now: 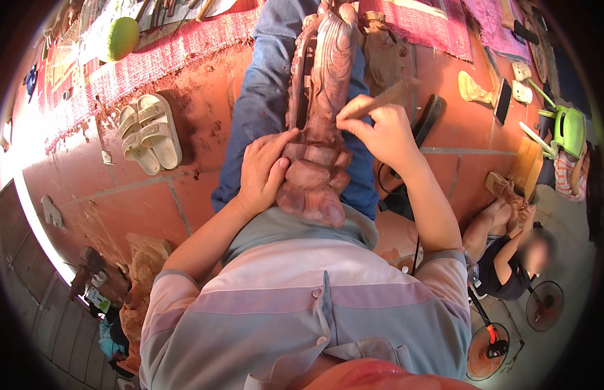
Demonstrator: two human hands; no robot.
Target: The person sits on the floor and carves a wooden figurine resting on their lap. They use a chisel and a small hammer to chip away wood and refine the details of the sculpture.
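Observation:
A reddish-brown carved wooden figure lies lengthwise on my lap, its lumpy base toward my belly. Flowing folds are cut into its far part, beside a long slot on the left. My left hand holds the left side of the figure just above the base, index finger reaching along the wood and thumb on a lobe. My right hand is closed in a pinch at the figure's right edge. In it is a thin brown strip, blurred, whose kind I cannot make out.
Beige sandals sit on the tiled floor at left. Woven mats bear a green round fruit and tools. Another carving stands beyond my right leg. At right are a green bag and a seated person.

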